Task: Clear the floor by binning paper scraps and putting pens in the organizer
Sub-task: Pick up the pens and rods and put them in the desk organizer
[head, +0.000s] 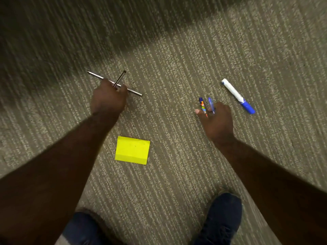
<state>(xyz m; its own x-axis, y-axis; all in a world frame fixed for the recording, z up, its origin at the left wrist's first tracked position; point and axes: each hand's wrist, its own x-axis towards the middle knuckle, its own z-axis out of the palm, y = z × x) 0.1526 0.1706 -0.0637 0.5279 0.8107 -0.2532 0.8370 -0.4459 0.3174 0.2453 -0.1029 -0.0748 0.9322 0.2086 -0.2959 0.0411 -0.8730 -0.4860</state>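
Note:
My left hand [108, 99] is closed around two thin dark pens: a long silver-grey one [136, 92] lying across and a shorter one [121, 77] sticking up from the fist. My right hand [218, 121] holds a multicoloured pen [202, 105] and a blue pen [211, 103] between its fingers, low over the carpet. A white marker with a blue cap [238, 95] lies on the carpet just right of my right hand. A folded yellow paper [132, 150] rests on the floor between my arms.
Striped beige carpet [177, 68] covers the whole view, shadowed at the upper left. My dark blue shoe [221, 218] stands at the bottom right and a jeans-clad knee [81, 228] shows at the bottom left.

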